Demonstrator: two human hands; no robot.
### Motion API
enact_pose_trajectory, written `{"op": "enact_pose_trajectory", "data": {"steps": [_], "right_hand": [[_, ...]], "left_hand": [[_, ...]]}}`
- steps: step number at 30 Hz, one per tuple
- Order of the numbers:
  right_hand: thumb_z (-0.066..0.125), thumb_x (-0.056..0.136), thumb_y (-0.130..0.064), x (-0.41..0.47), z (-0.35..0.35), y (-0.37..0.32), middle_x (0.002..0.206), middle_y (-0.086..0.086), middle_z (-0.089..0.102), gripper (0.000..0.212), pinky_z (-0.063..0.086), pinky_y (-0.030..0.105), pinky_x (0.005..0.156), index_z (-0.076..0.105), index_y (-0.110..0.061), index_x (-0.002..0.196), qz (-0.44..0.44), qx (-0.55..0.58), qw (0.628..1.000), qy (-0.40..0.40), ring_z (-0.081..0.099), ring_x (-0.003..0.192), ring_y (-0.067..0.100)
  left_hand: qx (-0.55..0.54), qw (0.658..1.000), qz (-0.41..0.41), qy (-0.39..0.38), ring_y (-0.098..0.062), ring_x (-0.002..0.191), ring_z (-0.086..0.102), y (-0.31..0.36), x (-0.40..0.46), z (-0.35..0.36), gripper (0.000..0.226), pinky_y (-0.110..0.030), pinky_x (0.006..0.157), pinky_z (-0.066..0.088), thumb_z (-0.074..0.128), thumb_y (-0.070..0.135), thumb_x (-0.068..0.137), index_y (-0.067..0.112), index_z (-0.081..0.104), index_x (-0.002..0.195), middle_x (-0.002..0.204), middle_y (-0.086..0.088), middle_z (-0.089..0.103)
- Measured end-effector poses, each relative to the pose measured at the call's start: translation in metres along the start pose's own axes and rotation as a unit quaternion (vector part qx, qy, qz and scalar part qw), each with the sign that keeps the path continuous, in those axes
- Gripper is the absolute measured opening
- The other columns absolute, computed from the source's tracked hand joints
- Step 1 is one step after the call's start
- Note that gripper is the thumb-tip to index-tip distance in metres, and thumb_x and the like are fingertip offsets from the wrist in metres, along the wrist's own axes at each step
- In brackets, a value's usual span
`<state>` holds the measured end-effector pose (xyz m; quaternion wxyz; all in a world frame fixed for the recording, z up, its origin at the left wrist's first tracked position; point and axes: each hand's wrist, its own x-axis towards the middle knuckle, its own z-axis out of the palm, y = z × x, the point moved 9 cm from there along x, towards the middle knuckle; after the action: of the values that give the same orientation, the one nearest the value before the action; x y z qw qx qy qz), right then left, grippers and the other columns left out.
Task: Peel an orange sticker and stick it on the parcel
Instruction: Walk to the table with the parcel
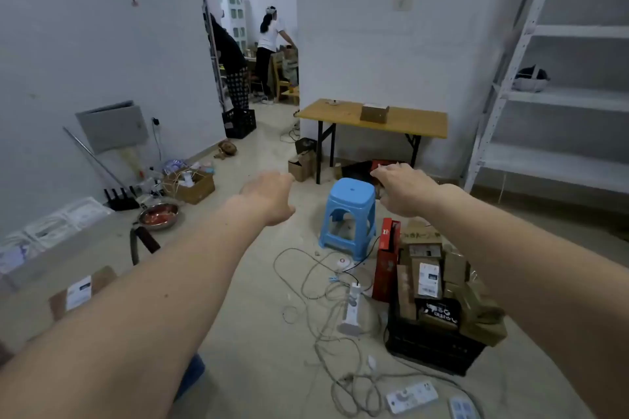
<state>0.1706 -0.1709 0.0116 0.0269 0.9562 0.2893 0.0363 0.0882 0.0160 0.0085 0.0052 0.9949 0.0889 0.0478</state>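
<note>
Both my arms stretch forward over the floor. My left hand (270,196) hangs palm down with curled fingers, holding nothing that I can see. My right hand (401,189) is also palm down, fingers bent, empty as far as shown. A small brown parcel (374,112) stands on the yellow folding table (418,126) ahead, well beyond both hands. A small round object (333,102) lies at the table's far left. No orange sticker is recognisable in the head view.
A blue plastic stool (349,214) stands just below my hands. A black crate (435,343) piled with parcels sits at right, with tangled cables (326,289) and a power strip (412,396) on the floor. White metal shelving (561,99) fills the right wall. Two people stand in the far doorway.
</note>
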Motion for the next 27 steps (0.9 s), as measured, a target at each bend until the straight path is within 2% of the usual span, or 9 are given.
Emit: {"op": "enact_pose_trajectory", "data": {"steps": [10,15,20,27], "right_hand": [[0.052,0.090,-0.015,0.180,-0.011,-0.035,0.138,0.012,0.046,0.049,0.039,0.045,0.101,0.038,-0.012,0.137,-0.008,-0.037,0.999,0.010,0.040,0.127,0.033],[0.048,0.091,-0.013,0.268,-0.019,-0.048,0.137,0.014,0.047,0.044,0.039,0.044,0.102,0.040,-0.010,0.134,-0.010,-0.016,1.000,0.012,0.041,0.126,0.033],[0.042,0.089,-0.003,0.346,-0.009,-0.051,0.139,0.015,0.044,0.048,0.039,0.044,0.102,0.038,-0.009,0.137,0.002,0.008,1.000,-0.008,0.040,0.127,0.034],[0.042,0.091,-0.001,0.475,0.020,-0.045,0.141,0.014,0.043,0.049,0.040,0.045,0.102,0.036,-0.010,0.138,-0.005,0.033,0.999,-0.035,0.040,0.129,0.033]], "left_hand": [[-0.009,0.999,0.015,0.032,-0.028,0.129,0.036,-0.090,0.148,-0.010,0.059,-0.041,0.098,0.040,0.060,0.032,0.086,0.016,0.036,0.137,0.138,-0.010,0.044],[0.016,1.000,0.000,0.027,-0.029,0.125,0.041,-0.150,0.222,-0.012,0.059,-0.042,0.101,0.041,0.061,0.034,0.084,0.014,0.039,0.134,0.135,-0.010,0.046],[-0.010,0.999,-0.016,0.027,-0.031,0.125,0.043,-0.192,0.284,-0.005,0.070,-0.043,0.097,0.043,0.062,0.027,0.085,0.017,0.023,0.143,0.137,-0.012,0.044],[0.036,0.999,-0.017,0.018,-0.031,0.123,0.044,-0.239,0.409,0.018,0.054,-0.043,0.097,0.043,0.054,0.014,0.089,0.017,0.033,0.139,0.135,-0.011,0.045]]}}
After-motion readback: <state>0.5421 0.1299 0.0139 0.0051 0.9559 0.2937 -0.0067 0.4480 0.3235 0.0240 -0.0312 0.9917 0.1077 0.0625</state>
